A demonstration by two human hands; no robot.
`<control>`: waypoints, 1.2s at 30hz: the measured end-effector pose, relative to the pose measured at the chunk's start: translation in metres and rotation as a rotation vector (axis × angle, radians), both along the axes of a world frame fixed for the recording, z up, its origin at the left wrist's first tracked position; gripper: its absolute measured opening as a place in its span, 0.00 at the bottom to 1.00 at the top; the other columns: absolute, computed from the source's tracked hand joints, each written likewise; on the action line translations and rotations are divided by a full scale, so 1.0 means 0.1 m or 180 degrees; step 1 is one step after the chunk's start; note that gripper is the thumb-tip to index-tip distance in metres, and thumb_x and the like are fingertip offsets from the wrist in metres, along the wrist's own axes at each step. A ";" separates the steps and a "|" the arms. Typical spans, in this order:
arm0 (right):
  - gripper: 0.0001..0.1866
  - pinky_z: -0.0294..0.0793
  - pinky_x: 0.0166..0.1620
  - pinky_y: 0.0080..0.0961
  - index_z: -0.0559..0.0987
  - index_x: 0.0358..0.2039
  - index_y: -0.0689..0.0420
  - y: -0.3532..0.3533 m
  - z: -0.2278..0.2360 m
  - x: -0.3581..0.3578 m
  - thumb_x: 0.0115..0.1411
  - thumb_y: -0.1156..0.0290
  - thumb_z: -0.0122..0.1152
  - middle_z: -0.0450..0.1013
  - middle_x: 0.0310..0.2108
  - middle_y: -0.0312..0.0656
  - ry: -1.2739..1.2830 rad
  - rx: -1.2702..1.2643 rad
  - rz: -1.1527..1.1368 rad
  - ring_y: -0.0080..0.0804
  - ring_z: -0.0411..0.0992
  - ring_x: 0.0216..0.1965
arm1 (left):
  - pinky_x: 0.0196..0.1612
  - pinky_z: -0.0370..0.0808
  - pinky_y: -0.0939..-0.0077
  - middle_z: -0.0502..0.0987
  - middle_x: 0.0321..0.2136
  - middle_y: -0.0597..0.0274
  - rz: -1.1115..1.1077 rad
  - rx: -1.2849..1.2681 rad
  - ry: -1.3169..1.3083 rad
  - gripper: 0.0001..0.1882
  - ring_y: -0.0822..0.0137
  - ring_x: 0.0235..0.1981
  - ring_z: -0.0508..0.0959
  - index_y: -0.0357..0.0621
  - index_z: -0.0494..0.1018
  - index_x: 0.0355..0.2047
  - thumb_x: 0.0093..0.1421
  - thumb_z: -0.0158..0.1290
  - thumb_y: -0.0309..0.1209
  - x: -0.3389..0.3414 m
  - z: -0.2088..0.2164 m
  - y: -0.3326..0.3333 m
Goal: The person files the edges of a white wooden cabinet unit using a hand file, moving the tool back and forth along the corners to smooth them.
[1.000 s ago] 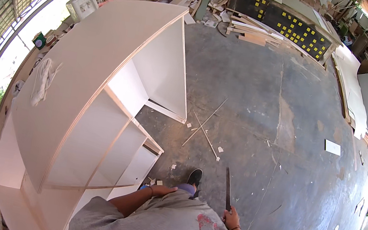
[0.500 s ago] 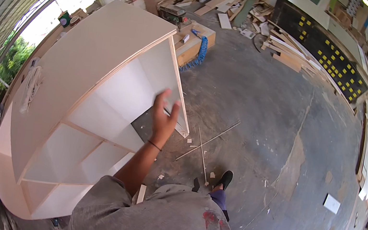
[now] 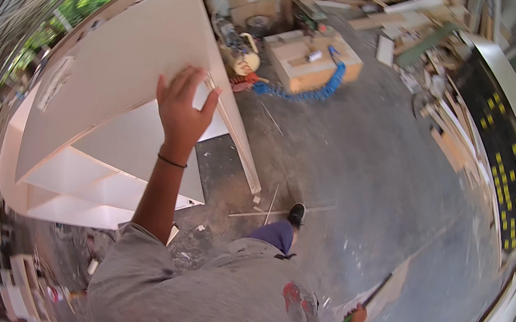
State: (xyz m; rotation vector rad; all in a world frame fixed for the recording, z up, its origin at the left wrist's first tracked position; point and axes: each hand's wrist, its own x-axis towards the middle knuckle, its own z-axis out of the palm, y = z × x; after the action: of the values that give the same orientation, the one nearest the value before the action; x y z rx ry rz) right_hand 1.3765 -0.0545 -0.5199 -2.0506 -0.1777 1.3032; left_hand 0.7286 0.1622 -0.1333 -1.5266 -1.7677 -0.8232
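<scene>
My left hand (image 3: pixel 184 104) is spread out at the upper edge of a large pale, unpainted cabinet (image 3: pixel 134 45). Its fingers lie over the panel's front edge; whether they press on it, I cannot tell. Shelves and white inner compartments (image 3: pixel 78 175) show below that edge. Low on the right, away from the cabinet, my right hand (image 3: pixel 355 315) is closed round the green handle of a long, dark, narrow tool (image 3: pixel 378 289). The tool's dark end points up and to the right, and its exact kind is unclear.
Thin wooden strips (image 3: pixel 271 204) lie crossed on the grey floor by my shoe (image 3: pixel 296 214). A wooden box (image 3: pixel 316 79) with a coiled blue hose (image 3: pixel 324 92) stands beyond, beside a compressor (image 3: pixel 245 62). Scrap boards (image 3: pixel 420 48) and a black panel with yellow squares (image 3: pixel 503 161) line the right.
My left hand has moved up and left, from the cabinet's opening to its top edge. My right hand has come into view with the tool. The view has swung left.
</scene>
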 end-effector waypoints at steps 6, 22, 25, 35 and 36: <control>0.13 0.60 0.16 0.29 0.63 0.22 0.48 1.36 -0.38 0.32 0.60 0.59 0.50 0.59 0.15 0.32 0.0509 -0.0161 -0.0525 0.26 0.59 0.14 | 0.51 0.59 0.65 0.76 0.40 0.66 0.0083 0.0872 0.0107 0.09 0.66 0.43 0.76 0.48 0.74 0.34 0.53 0.59 0.31 0.15 -0.15 0.30; 0.09 0.62 0.15 0.22 0.68 0.31 0.57 5.77 0.83 -2.06 0.63 0.67 0.54 0.63 0.14 0.33 -0.0071 0.1718 0.2915 0.24 0.62 0.12 | 0.59 0.59 0.51 0.74 0.36 0.63 0.1601 0.0757 0.0007 0.07 0.58 0.42 0.77 0.45 0.70 0.32 0.53 0.55 0.22 0.58 -0.16 0.36; 0.10 0.62 0.17 0.20 0.68 0.34 0.58 6.41 1.33 -2.74 0.65 0.65 0.54 0.63 0.16 0.33 0.0172 0.2591 0.2902 0.22 0.62 0.14 | 0.61 0.57 0.50 0.73 0.43 0.58 0.2149 0.0886 -0.0343 0.10 0.52 0.52 0.71 0.44 0.70 0.37 0.55 0.56 0.23 0.76 -0.17 0.43; 0.13 0.58 0.19 0.17 0.68 0.29 0.56 8.24 2.32 -4.32 0.65 0.60 0.51 0.60 0.16 0.30 0.0523 0.3066 0.5227 0.16 0.58 0.16 | 0.60 0.58 0.67 0.67 0.54 0.54 0.1638 0.4134 -0.2603 0.24 0.63 0.58 0.64 0.38 0.61 0.55 0.61 0.55 0.32 0.97 -0.39 1.56; 0.16 0.55 0.18 0.18 0.67 0.26 0.56 8.34 2.38 -4.48 0.66 0.58 0.49 0.57 0.14 0.30 0.0397 0.3349 0.5409 0.16 0.55 0.15 | 0.60 0.59 0.68 0.67 0.54 0.54 0.1763 0.4020 -0.2646 0.26 0.64 0.58 0.64 0.37 0.61 0.55 0.61 0.55 0.33 1.00 -0.37 1.59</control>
State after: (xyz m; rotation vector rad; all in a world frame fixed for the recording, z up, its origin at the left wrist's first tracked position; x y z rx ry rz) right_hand 0.9290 0.7797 -0.2820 -0.5590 -2.2749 1.4935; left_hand 0.8283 0.3215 -0.1698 0.1657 -1.4178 -1.8752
